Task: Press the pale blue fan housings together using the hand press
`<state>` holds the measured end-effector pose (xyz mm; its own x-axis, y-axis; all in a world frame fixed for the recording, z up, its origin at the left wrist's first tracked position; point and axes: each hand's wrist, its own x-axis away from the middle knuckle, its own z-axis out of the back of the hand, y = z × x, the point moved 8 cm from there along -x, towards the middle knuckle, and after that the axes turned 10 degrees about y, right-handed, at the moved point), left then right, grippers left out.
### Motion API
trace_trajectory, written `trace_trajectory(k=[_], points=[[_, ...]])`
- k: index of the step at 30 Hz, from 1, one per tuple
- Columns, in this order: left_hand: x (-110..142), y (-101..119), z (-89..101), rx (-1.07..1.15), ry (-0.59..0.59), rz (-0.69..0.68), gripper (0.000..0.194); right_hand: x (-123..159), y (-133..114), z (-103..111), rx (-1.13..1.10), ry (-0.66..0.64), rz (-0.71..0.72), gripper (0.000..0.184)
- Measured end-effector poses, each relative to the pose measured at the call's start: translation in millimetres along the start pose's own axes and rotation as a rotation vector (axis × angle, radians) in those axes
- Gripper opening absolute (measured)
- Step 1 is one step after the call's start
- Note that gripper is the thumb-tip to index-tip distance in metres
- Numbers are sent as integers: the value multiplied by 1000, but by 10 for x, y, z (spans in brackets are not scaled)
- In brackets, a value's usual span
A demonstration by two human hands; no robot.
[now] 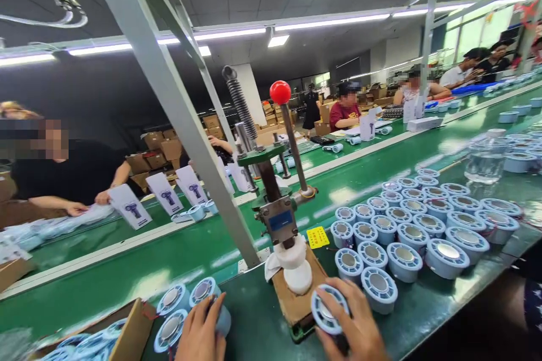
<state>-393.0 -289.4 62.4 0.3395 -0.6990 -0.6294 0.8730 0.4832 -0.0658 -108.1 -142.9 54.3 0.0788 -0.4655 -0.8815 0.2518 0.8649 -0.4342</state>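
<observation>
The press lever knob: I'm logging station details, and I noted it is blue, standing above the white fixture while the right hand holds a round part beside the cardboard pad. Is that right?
Not quite. The head view shows the press lever knob is red, not blue. The rest holds: it stands above the white fixture, and the right hand holds a round part beside the cardboard pad.

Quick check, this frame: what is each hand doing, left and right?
Left hand: resting on a pale blue round part near the cardboard box, fingers curled over it.
Right hand: closed around a similar round part.
</observation>
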Motion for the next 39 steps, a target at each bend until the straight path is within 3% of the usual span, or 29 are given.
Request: trace_trajectory(k=[5,9,12,16,18,21,25,27,30,39], points=[[20,159,163,166,-11,156,48,192,281,285,327,-155,410,44],[61,268,221,233,-84,309,53,187,424,291,461,-161,397,50],[106,424,297,224,-129,308,51,251,191,75,382,-149,305,50],[73,444,500,93,-103,255,45,381,-559,-580,16,-287,208,52],[-8,231,638,10,-94,259,45,427,-899,-946,-110,-417,149,60],[-175,-392,853,-111,-125,309,45,480,-1140,-1308,-212,-594,43,62],[-305,-1364,926,-286,-309,424,30,483,-1096,-1303,-294,-652,-106,46],[-300,-1682,845,-349,-419,473,27,473,-1051,-1218,-321,-661,-166,38],[-281,-1882,697,-408,-515,505,29,474,-1013,-1116,-358,-675,-201,43],[-280,-1971,471,-463,-635,569,32,722,-559,-751,-472,-813,-128,59]])
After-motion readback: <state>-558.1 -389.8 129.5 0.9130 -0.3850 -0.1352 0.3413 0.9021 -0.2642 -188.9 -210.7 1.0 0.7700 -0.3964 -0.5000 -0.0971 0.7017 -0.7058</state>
